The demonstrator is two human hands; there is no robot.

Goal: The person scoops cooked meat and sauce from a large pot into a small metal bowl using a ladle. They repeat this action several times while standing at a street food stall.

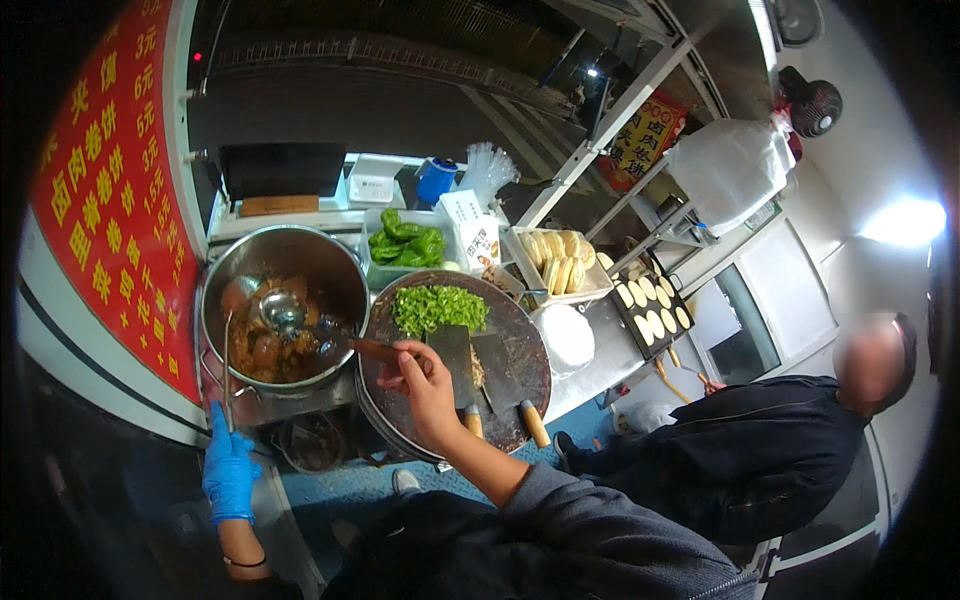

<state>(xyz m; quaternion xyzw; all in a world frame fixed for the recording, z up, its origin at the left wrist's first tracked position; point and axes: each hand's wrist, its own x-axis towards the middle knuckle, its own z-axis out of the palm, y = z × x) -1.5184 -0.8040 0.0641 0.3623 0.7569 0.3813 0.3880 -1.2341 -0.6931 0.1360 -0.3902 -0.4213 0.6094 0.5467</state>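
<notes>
My left hand (230,471), in a blue glove, is closed around the metal handle of a ladle (283,311) that reaches into a deep steel pot (211,337). Dark braised food (266,352) lies in the pot. Over the pot's right edge, my bare right hand (421,379) grips the wooden handle of a second utensil (375,349); its dark far end is in the pot and its shape is unclear. Beneath my right forearm is a round chopping board (525,352) bearing chopped green peppers (439,306) and two cleavers (450,360) (499,371) with some chopped food between them.
Behind the board stand a tub of green peppers (407,240), paper sleeves (476,232) and a tray of flatbreads (559,259). A white plastic-covered item (564,337) lies right of the board. Further right, a co-worker (765,442) stands by a griddle with breads (652,304).
</notes>
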